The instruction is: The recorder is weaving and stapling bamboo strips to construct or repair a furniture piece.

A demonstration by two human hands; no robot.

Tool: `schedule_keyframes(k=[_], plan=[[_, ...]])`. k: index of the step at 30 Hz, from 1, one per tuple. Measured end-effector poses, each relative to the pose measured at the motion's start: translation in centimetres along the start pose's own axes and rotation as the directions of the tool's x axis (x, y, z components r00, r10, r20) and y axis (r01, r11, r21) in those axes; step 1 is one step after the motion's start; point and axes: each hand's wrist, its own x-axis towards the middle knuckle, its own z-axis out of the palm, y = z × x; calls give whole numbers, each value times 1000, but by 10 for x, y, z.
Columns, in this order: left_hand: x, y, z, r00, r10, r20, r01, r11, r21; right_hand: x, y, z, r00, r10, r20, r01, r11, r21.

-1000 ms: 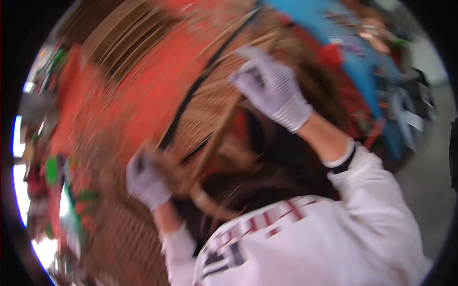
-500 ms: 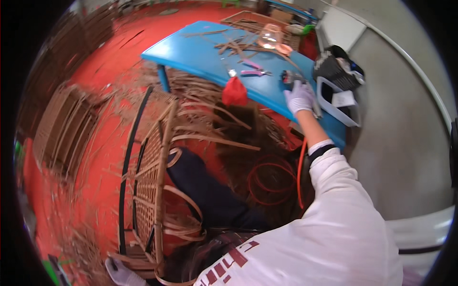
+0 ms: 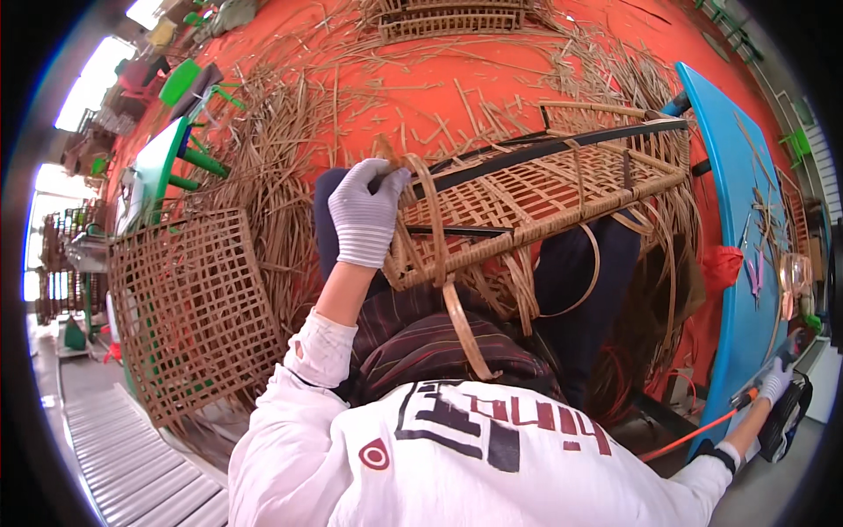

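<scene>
A woven rattan basket frame (image 3: 527, 202) with a black band along its far edge lies across my lap. My left hand (image 3: 369, 211), in a striped white glove, is closed around the frame's left end, where a looped rattan strip (image 3: 435, 220) hangs beside it. Out at the right edge my gloved right hand (image 3: 774, 383) grips a dark hand tool (image 3: 796, 346) by the blue table. An orange hose (image 3: 694, 439) runs to this tool; its exact kind is too small to tell. Loose strips dangle from the frame's near edge.
A blue table (image 3: 733, 220) stands on the right, with pink-handled pliers (image 3: 755, 272) and a red cloth-like bag (image 3: 722, 266) at its edge. A brown lattice panel (image 3: 198, 307) leans at left. Rattan scraps (image 3: 281, 132) cover the red floor; another woven piece (image 3: 452, 22) lies ahead.
The view has swung round, so the basket frame now lies crosswise and the table is at far right. My left hand, earlier low by the frame's end, is now plainly seen gripping there.
</scene>
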Motion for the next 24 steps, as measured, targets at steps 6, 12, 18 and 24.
schedule_keyframes(k=[6, 12, 18, 24], plan=[[2, -15, -2, 996, -85, 5, 85, 994, -74, -82, -190, -114, 876, -316, 364, -277, 289, 917], [5, -13, -4, 996, -83, 28, 80, 990, 112, -286, -463, -139, 786, -519, 336, -114, 413, 904], [7, -10, -12, 988, -136, 71, 129, 987, 95, -396, -563, -141, 347, -856, 383, -89, 377, 922], [8, 0, -11, 982, -163, 92, 157, 985, 72, -433, -607, -114, 105, -853, 511, -22, 512, 859]])
